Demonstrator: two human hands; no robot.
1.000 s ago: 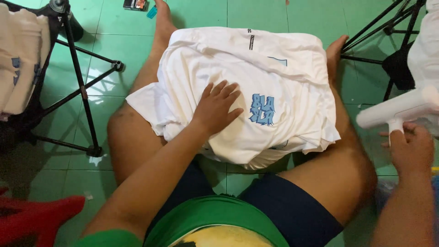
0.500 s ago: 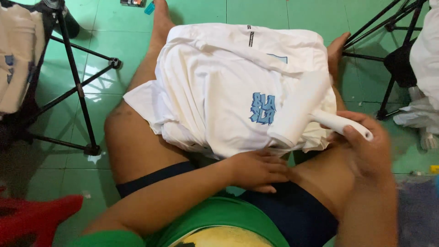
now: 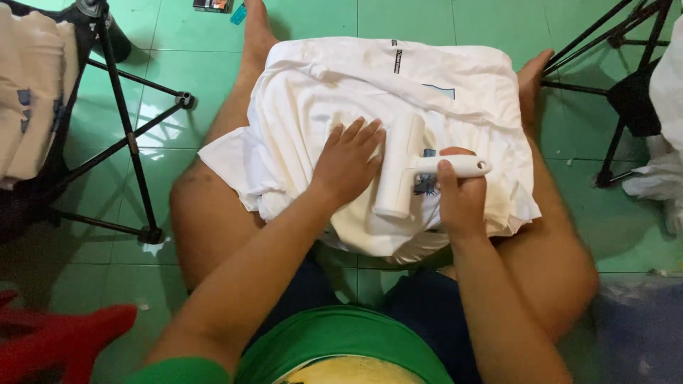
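- While the person sat on the green tiled floor (image 3: pixel 313 21) with legs spread, a folded white shirt (image 3: pixel 334 85) lay across the lap, draped over both thighs.
- The right hand (image 3: pixel 461 199) was closed around the handle of a white lint roller (image 3: pixel 400 167); the thumb lay along the near side of the handle and the fingers wrapped over its top.
- The roller's drum stood roughly along the line running away from the person, slightly tilted, with the handle branching off to the right at close to a right angle.
- The drum rested on the shirt, partly covering a blue print (image 3: pixel 427 183) on the fabric.
- The left hand (image 3: pixel 348 162) lay flat on the shirt, fingers spread and open, gripping nothing.
- The drum lay just to the right of the left fingertips (image 3: pixel 375 136), near them or touching them; contact could not be confirmed.
- The right hand was the one holding the roller; the left hand only pressed the cloth down beside it.
- A black tripod stand (image 3: pixel 121 128) stood to the left, with a stack of pale folded garments (image 3: pixel 28 92) beyond it.
- A second black stand (image 3: pixel 612 85) and a bundle of white cloth (image 3: pixel 658 178) were on the right.
- A red object (image 3: pixel 64 341) lay at the lower left; its kind could not be told.
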